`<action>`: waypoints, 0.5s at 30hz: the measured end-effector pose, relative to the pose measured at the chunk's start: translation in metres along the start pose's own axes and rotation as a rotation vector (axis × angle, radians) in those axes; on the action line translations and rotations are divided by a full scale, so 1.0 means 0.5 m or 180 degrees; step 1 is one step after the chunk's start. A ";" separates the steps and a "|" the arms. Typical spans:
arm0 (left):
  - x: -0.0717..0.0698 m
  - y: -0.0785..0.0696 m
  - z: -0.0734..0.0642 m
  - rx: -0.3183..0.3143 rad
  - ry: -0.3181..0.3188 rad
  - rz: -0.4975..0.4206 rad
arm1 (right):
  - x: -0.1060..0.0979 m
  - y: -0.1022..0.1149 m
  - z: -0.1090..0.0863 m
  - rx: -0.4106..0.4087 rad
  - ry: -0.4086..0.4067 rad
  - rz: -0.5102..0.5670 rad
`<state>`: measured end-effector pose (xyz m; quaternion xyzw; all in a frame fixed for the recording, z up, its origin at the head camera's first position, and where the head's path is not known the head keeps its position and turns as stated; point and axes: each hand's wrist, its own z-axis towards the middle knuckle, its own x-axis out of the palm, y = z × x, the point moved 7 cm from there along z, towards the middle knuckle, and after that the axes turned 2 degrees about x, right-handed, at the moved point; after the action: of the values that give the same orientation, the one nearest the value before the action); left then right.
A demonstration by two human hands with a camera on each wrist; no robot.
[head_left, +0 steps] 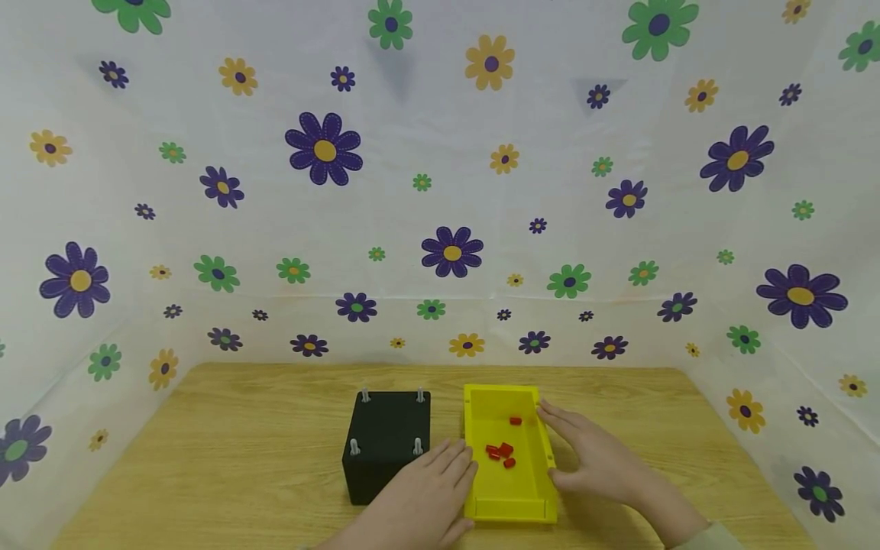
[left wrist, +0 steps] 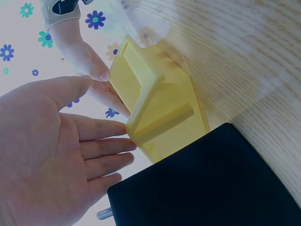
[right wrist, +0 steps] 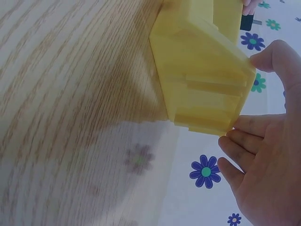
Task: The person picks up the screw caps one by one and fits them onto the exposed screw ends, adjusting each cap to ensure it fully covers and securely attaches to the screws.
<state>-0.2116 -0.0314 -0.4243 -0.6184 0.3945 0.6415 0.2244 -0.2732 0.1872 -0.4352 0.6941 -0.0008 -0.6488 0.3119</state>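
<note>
A yellow plastic bin [head_left: 511, 509] stands on the wooden table, with several small red pieces [head_left: 506, 449] lying inside it. My left hand [head_left: 429, 489] is at the bin's left wall, its fingers extended with the tips at the rim. On the opposite side, my right hand [head_left: 594, 458] touches the right wall with fingertips and thumb spread apart along it. Both palms show in the wrist views, the left hand [left wrist: 61, 146] and the right hand [right wrist: 270, 146] with nothing in their grasp. Left of the bin sits a black box [head_left: 388, 424], close to my left hand.
Upright metal bolts [head_left: 354, 447] stick up from the corners of the black box. The wooden table [head_left: 241, 458] reaches back to a white curtain [head_left: 412, 206] printed with flowers, which also hangs along both sides.
</note>
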 end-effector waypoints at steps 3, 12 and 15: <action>-0.001 0.001 0.000 0.0014 -0.0032 0.0026 | -0.002 0.002 0.000 -0.0044 -0.0014 -0.0009; -0.010 0.005 0.001 0.0055 0.0007 -0.0062 | 0.000 0.000 0.000 -0.0034 -0.0026 -0.0009; -0.017 0.010 0.002 0.0042 0.0069 -0.0118 | 0.000 0.000 0.001 -0.0013 -0.0009 0.0002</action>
<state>-0.2150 -0.0317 -0.4150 -0.6310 0.3897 0.6279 0.2361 -0.2736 0.1869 -0.4353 0.6926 -0.0001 -0.6496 0.3135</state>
